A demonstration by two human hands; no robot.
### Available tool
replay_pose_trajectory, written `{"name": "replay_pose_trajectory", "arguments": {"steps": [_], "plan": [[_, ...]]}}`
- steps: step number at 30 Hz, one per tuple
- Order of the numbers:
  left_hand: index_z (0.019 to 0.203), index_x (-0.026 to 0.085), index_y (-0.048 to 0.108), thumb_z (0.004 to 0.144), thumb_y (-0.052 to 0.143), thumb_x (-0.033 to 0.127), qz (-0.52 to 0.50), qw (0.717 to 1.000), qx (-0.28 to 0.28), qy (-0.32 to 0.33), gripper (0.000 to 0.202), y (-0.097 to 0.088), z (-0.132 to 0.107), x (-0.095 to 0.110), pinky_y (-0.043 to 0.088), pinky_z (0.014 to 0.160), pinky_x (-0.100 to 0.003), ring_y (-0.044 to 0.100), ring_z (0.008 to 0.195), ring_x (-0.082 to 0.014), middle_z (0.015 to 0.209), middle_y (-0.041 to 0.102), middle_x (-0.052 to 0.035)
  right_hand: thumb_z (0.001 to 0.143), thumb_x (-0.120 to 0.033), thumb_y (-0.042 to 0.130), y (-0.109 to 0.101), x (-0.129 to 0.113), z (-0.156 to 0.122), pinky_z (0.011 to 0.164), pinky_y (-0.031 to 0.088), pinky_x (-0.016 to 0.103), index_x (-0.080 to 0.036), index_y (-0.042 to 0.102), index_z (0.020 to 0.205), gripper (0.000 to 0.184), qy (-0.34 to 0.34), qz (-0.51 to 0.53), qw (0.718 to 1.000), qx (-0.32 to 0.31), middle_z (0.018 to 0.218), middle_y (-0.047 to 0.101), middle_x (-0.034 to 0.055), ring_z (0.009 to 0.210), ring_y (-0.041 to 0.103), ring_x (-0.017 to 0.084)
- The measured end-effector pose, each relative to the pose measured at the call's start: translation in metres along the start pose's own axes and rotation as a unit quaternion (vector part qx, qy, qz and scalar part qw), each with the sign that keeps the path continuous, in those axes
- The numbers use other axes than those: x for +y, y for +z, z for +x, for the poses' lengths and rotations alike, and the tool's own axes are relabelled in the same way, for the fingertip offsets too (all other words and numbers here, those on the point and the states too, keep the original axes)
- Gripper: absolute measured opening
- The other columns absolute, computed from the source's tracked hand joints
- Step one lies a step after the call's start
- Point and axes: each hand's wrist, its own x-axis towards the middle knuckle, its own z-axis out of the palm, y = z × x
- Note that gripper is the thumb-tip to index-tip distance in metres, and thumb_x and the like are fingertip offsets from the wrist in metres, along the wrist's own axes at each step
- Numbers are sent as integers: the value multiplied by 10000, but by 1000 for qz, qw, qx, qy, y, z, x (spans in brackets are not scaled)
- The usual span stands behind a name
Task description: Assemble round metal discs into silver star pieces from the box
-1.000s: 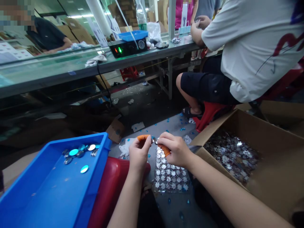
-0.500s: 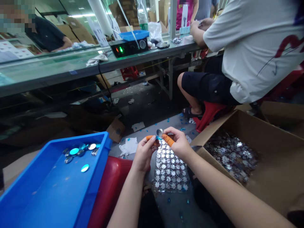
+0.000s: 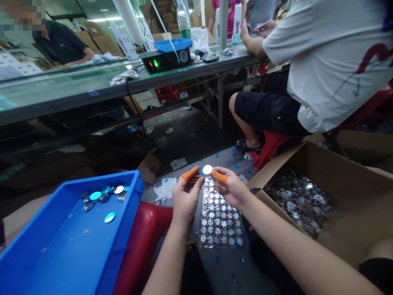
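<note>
A small round shiny metal disc is pinched at its right edge by my right hand, which wears an orange finger cot. My left hand, also with an orange finger cot, is at the disc's left side. Between its forefinger and thumb shows a bit of thin blue film, touching or just behind the disc's edge. Below both hands lies a clear-wrapped sheet of silvery star-shaped pieces. At left, a blue plastic tray holds several round discs, some blue-faced, some silver.
A red stool is under the tray. On the right, an open cardboard box contains a heap of silvery pieces. Beyond are a long workbench with a black device, and a seated person in a white shirt.
The disc has turned its bright face toward me. My left forefinger has lifted and stretched out at the disc's left edge, and my left hand has opened a little.
</note>
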Motion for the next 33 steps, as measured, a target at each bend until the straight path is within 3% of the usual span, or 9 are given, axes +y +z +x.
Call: {"name": "replay_pose_trajectory", "arguments": {"steps": [7, 17, 20, 24, 28, 32, 33], "plan": [[1013, 218, 779, 807, 793, 345, 72, 996, 39, 30, 243, 1, -5, 7, 519, 841, -309, 678, 890, -219, 961, 732, -80, 666, -270, 830, 1, 2, 0, 418, 167, 204, -143, 666, 849, 277, 10, 1, 1000, -5, 490, 438, -93, 385, 252, 19], [979, 216, 754, 853, 735, 349, 129, 990, 23, 55, 185, -1, -8, 6, 517, 797, -300, 653, 836, -200, 929, 710, -60, 679, -252, 816, 1, 5, 2, 410, 158, 191, -143, 658, 857, 262, -11, 0, 1000, 10, 466, 409, -105, 379, 243, 21], [980, 219, 755, 861, 727, 345, 131, 990, 8, 59, 176, 1, -9, 7, 515, 800, -305, 648, 849, -204, 931, 706, -64, 674, -198, 799, -1, 3, 4, 405, 169, 184, -146, 633, 848, 246, 17, 54, 998, 18, 540, 457, -87, 399, 231, 18], [966, 239, 785, 836, 756, 332, 112, 992, -17, 59, 162, 5, -20, 20, 516, 831, -323, 646, 911, -234, 977, 713, -83, 751, -184, 724, 0, -3, 4, 398, 173, 181, -143, 578, 794, 158, 82, 134, 987, -23, 720, 529, -32, 447, 169, 22], [914, 301, 805, 778, 799, 348, 146, 989, 6, 17, 144, -16, -63, 57, 539, 827, -386, 669, 885, -272, 937, 737, -76, 803, -212, 689, 7, -6, -1, 416, 184, 191, -159, 569, 818, 133, 100, 151, 980, -86, 744, 507, -27, 475, 135, 45], [765, 438, 773, 576, 901, 395, 168, 981, 47, -82, 232, -53, -143, 100, 561, 623, -453, 682, 760, -316, 811, 742, 2, 821, -215, 651, 15, -7, -10, 440, 188, 208, -167, 564, 799, 102, 92, 118, 983, -106, 703, 503, -34, 470, 128, 54], [798, 439, 763, 590, 895, 419, 164, 981, 51, -95, 247, -58, -161, 108, 555, 601, -443, 681, 769, -305, 857, 746, 11, 825, -195, 634, 17, -8, -13, 447, 190, 204, -165, 559, 783, 91, 94, 119, 983, -104, 665, 484, -42, 465, 134, 54]]}}
